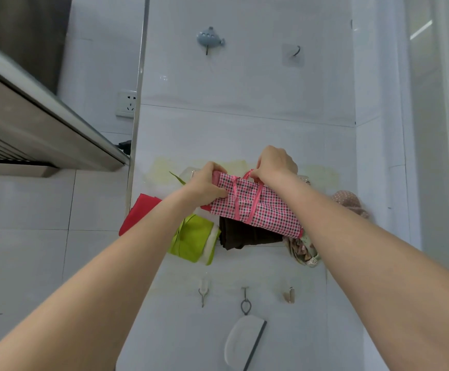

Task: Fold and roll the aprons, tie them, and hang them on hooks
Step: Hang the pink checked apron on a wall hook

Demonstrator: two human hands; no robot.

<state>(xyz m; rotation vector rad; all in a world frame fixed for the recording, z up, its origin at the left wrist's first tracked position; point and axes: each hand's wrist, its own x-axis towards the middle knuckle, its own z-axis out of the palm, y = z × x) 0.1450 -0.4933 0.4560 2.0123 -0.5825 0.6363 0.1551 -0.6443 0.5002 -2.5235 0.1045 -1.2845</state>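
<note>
Wall tiles (pixel 244 89) fill the view, with a range hood (pixel 30 129) and a socket (pixel 126 103) at far left. A red apron (pixel 137 212) and a lime-green rolled apron (pixel 194 238) hang below the person's left hand (pixel 204 187), whose fingers curl around the left end of a rolled pink checked apron (pixel 258 207). That bundle, bound by pink ribbon (pixel 255 199), is held up against the wall in front of a dark brown apron (pixel 247 234). The right hand (pixel 274 163) pinches the ribbon's loop at the roll's top edge. A floral apron (pixel 302 250) and a dotted fabric (pixel 349 202) hang at right; small hooks (pixel 244 298) sit lower down.
</note>
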